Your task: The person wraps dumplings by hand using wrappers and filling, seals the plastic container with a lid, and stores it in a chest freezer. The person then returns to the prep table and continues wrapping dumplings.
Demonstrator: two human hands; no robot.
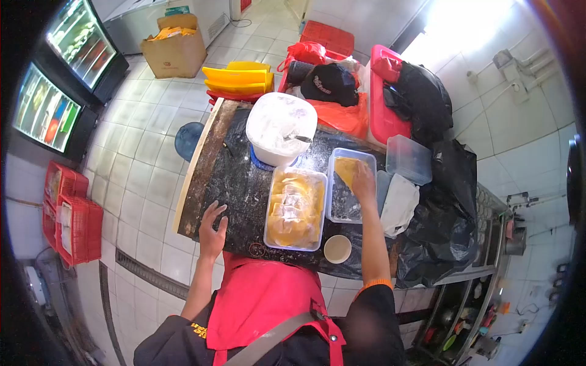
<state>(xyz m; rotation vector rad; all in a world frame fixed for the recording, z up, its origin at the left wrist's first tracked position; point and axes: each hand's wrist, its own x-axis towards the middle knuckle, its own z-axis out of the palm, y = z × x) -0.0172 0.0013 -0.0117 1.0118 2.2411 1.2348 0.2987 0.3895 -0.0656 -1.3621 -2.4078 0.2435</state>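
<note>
My right hand [364, 181] reaches into a clear plastic container [330, 192], its fingers closed at the edge of a thin yellow dough sheet [347, 169]. White powder dusts the dark bottom of that container. Left of it stands a second plastic container [267, 226] filled with folded yellow dough sheets [295, 204], powdered white on top. My left hand [213, 226] is held over the left front of the table, fingers spread, with nothing in it. A white tub [278, 150] of white powder, with a scoop [299, 138] in it, stands behind the filled container.
A small round cup [337, 249] sits near the front edge. To the right are an empty clear box [408, 158], a white cloth [400, 205] and black plastic sheeting [448, 226]. A black cap [330, 84] lies on bags behind the table. Red crates [79, 229] stand on the floor at left.
</note>
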